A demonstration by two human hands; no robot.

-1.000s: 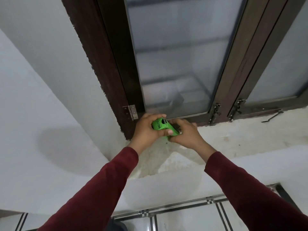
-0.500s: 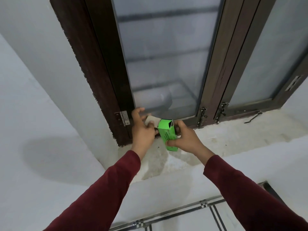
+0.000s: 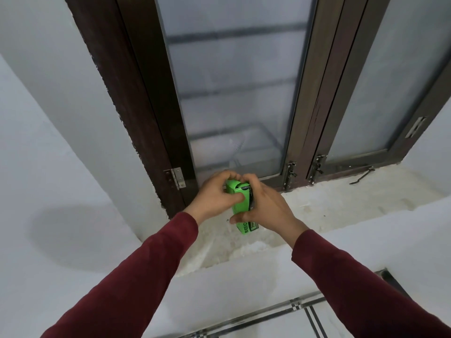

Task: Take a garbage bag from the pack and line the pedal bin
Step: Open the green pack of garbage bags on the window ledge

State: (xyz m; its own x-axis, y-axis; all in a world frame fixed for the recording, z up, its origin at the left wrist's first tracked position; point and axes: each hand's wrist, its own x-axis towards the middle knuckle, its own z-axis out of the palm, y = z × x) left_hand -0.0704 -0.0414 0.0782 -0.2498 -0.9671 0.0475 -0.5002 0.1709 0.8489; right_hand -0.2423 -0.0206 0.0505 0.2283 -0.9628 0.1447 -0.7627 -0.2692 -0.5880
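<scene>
A small green cardboard pack of garbage bags (image 3: 240, 204) is held upright over the window sill, its printed lower end pointing down toward me. My left hand (image 3: 214, 197) grips the pack's upper part from the left, fingers curled over its top. From the right, my right hand (image 3: 266, 208) holds the pack with the thumb under its lower half and fingers at the top edge. The top flap is hidden under my fingers. No pedal bin is in view.
A rough white window sill (image 3: 329, 206) runs below a dark wooden window frame (image 3: 156, 113) with frosted glass. Metal latches (image 3: 290, 172) and a stay hook (image 3: 362, 175) sit along the frame's bottom. White wall lies left; tiled floor (image 3: 305, 318) shows below.
Half a second ago the pack's top flap stood open with my left hand pulling at it; now both hands close over the top of the pack, which stands more upright.
</scene>
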